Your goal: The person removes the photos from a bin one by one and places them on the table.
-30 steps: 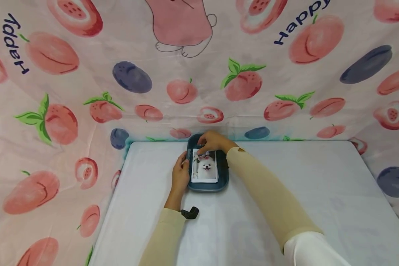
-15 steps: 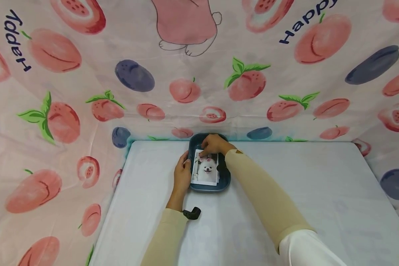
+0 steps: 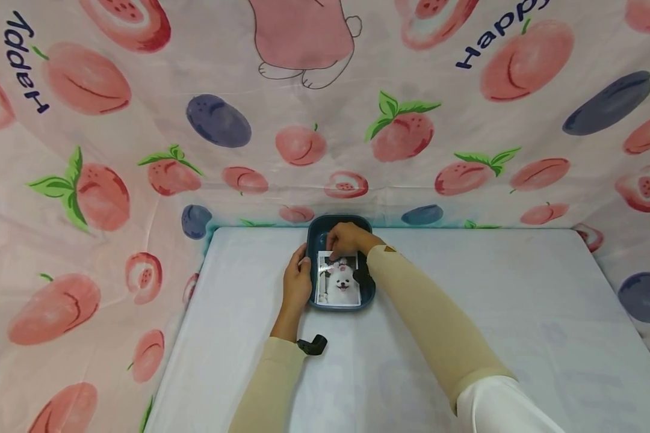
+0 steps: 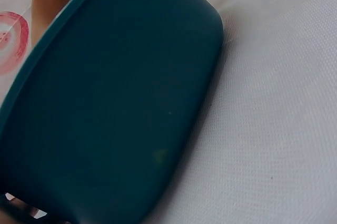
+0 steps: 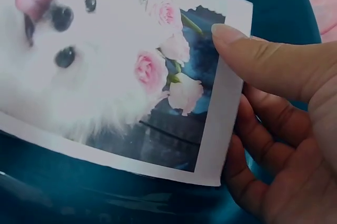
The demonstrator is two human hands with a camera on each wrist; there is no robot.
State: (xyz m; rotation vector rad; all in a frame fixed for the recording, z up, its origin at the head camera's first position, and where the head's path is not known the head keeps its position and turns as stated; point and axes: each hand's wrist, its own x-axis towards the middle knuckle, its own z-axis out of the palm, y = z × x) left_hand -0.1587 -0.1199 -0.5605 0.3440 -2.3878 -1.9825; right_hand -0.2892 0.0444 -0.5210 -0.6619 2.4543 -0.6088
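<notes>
A dark teal plastic basin [image 3: 313,240] sits at the far edge of the white table. Inside it is a photo print [image 3: 342,288] of a fluffy white dog with pink roses, framed by a white border. My right hand [image 3: 349,239] reaches into the basin and pinches the photo's far end. In the right wrist view the thumb [image 5: 231,37] lies on the border while the other fingers curl beneath the edge. My left hand [image 3: 297,279] grips the basin's left side, its thumb at the rim. Basin wall [image 4: 121,87] fills most of the left wrist view, hiding nearly all of that hand.
White cloth covers the table [image 3: 466,313]. Behind it and along the left side hangs a pink fruit-print curtain [image 3: 314,114], close to the basin's far end. A small black device [image 3: 312,345] is strapped at my left wrist.
My right hand has drawn the photo a little toward the near end of the basin, baring more of the far floor. The left hand keeps its hold on the basin's side.
</notes>
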